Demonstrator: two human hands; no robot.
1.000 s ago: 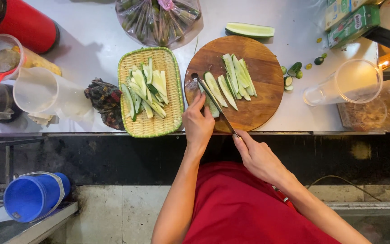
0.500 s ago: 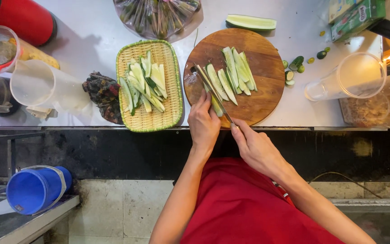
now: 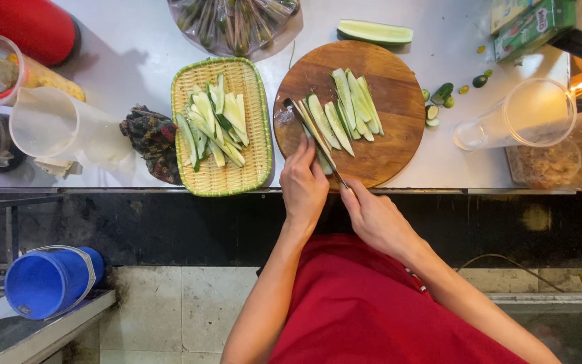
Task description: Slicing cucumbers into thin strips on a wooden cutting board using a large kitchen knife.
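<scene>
Here, left hand (image 3: 303,185) fingers pressed on cucumber strip (image 3: 320,160), right hand (image 3: 374,217) fingers around knife (image 3: 314,135).

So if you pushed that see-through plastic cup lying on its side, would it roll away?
Probably, a little. The clear cup lies on its side on the white counter, so its round wall could roll. It looks wider at the mouth, so it would likely curve rather than go straight. It seems empty and thin, so probably light and easy to nudge.

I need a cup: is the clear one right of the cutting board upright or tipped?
Tipped. The clear cup lies on its side on the counter, its open mouth facing the camera.
</scene>
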